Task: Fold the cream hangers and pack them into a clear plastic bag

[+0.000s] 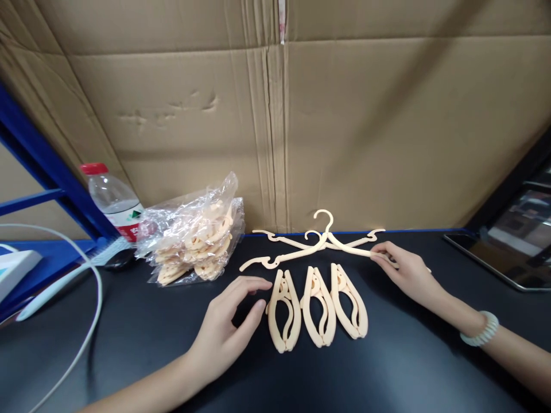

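My right hand (400, 267) pinches the right arm of a cream plastic folding hanger (301, 252), which is spread out with its hook up. A second spread hanger (286, 241) lies behind it, partly covered by it. In front of them are three folded hangers in a row: a left one (274, 324), a middle one (332, 324) and a right one (345, 318). My left hand (226, 324) is open, thumb and fingers apart, beside the left folded hanger. Its fingertips are close to that hanger's upper end; I cannot tell whether they touch it.
Clear plastic bags of folded hangers (193, 246) are heaped at the back left. Behind them stands a red-capped bottle (114, 198). A pale blue brush (73, 281) and a white cable (101, 292) lie at the left. A tablet-like device (495, 261) is at the right. Cardboard (387, 132) walls the back.
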